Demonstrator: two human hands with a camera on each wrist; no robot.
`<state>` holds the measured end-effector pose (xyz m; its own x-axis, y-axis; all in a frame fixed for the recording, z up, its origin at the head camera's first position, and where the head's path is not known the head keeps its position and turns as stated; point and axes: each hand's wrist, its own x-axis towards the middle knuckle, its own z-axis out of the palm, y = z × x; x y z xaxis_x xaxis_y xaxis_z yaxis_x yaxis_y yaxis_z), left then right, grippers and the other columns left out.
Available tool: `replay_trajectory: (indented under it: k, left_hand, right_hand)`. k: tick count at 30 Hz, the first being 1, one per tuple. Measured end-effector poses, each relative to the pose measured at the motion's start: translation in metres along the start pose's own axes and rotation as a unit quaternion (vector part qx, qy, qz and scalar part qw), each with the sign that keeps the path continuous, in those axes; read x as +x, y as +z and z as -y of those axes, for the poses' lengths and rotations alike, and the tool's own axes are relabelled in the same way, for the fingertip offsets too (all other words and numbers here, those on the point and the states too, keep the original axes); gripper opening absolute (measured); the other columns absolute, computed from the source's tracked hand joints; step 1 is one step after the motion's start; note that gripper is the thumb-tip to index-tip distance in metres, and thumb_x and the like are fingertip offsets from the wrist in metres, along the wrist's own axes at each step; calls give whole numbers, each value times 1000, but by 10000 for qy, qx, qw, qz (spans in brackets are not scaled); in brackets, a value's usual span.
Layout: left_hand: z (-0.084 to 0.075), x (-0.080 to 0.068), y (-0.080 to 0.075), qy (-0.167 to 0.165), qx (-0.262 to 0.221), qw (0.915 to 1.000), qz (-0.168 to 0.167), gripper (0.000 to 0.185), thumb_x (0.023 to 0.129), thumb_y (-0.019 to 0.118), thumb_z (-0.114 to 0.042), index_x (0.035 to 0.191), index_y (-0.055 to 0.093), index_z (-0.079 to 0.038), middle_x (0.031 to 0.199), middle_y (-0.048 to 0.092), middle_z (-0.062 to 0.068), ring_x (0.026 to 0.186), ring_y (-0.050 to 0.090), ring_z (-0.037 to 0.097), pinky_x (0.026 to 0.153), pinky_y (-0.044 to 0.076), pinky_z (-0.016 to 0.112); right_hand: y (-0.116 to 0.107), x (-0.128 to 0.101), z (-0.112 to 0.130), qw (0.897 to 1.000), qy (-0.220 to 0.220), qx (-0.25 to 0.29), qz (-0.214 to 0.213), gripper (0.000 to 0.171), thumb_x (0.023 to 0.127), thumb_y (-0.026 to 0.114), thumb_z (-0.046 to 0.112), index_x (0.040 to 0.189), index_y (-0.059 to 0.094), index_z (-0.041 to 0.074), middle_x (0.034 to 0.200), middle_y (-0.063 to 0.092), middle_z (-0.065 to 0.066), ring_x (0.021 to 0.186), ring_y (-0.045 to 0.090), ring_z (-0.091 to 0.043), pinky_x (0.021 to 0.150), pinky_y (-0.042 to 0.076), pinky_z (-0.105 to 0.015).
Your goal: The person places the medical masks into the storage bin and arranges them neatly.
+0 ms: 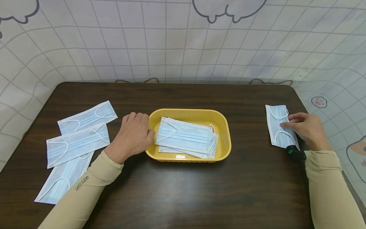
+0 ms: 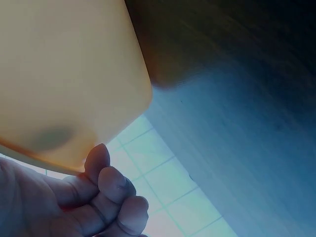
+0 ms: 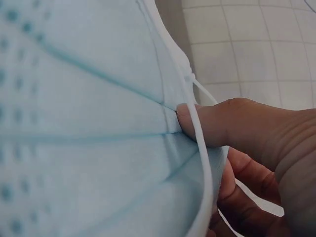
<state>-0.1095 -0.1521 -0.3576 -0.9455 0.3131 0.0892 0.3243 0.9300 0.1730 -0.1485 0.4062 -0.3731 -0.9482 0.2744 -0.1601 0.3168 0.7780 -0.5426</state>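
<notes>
1. Picking up the mask (image 1: 279,126) on the right side of the table (image 1: 183,190) is what we seem to be on. It lies flat, well apart from the tray (image 1: 226,133).
2. Our right hand (image 1: 307,130) has its fingertips on the mask's right edge. The right wrist view shows the thumb (image 3: 207,123) pressed on the fabric by the ear loop (image 3: 202,163), with other fingers curled under the edge, so we'd call that a pinch on the mask.
3. To do it well, we'd say grab fabric, not just the loop, so it lifts flat instead of dangling and twisting.
4. Keep the lift low and steady; that thin edge could slip out of a light pinch.
5. Our left hand (image 1: 134,135) sits knuckles-up against the tray's left end. Fingers (image 2: 116,185) are curled along the wall and seem to hold the rim, bracing it.
6. Masks in the tray (image 1: 186,136) are stacked flat; three more (image 1: 77,143) lie on the left.
7. Both forearms lie low over the table, elbows toward us.
</notes>
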Motion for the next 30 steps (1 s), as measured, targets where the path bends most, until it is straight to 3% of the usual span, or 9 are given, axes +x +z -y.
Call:
replay_trajectory:
  k: [6,11,14,18,22,24,27,28,30]
  left_hand:
    - [-1,0,0,-1,5,10000,-11,27,93,44,-23,95,55,2,82,51,12,85,44,31,91,40,51]
    - [-2,1,0,-4,17,10000,-61,26,92,44,-22,94,55,2,82,51,12,85,44,31,89,40,50]
    - [-2,1,0,9,26,10000,-94,25,92,44,-21,93,55,2,81,51,12,84,44,30,88,40,49]
    - [-2,2,1,22,52,9999,-123,23,91,44,-20,91,55,1,80,50,11,82,43,30,86,39,48]
    - [-2,1,0,23,73,9999,-132,24,91,44,-20,91,55,1,79,50,11,81,43,29,85,39,47]
    - [-2,1,0,21,70,9999,-134,24,91,44,-20,91,55,1,79,51,11,81,43,29,85,39,47]
    - [-2,1,0,17,57,9999,-123,24,91,44,-19,91,55,2,80,51,11,81,43,30,85,39,48]
    - [-2,1,0,13,52,9999,-119,24,91,44,-19,92,55,2,80,51,11,81,43,30,85,39,48]
    - [-2,1,-1,4,51,9999,-106,25,91,44,-19,92,56,2,80,51,11,82,44,30,86,40,48]
  right_hand:
    - [1,-2,4,9999,-12,-158,-13,43,91,77,35,112,61,2,88,57,8,91,46,-21,64,41,-27]
    - [0,-2,6,9998,-85,-175,10,42,91,77,35,112,59,3,89,59,3,88,49,-22,63,43,-29]
    - [0,-2,7,9999,-87,-85,61,53,91,77,37,123,55,1,105,65,-12,90,54,-24,62,44,-27]
    - [-2,-2,7,9998,-32,45,215,76,91,77,40,144,43,-2,135,55,-31,98,57,-29,62,47,-24]
    - [-5,0,6,9989,51,138,441,83,90,77,46,150,44,-1,135,56,-24,98,55,-24,64,49,-22]
    - [-5,1,5,9983,32,174,547,79,89,78,47,146,51,-1,122,63,-8,97,55,-20,66,51,-21]
    - [-6,1,4,9976,-57,201,655,71,89,79,46,138,58,-1,102,62,14,94,54,-15,68,51,-19]
    - [-5,1,4,9976,-100,207,660,69,89,79,44,136,59,-1,100,61,17,92,56,-14,68,52,-20]
    - [-4,1,4,9974,-154,210,670,66,90,77,43,135,58,-2,104,66,8,89,57,-12,68,52,-21]
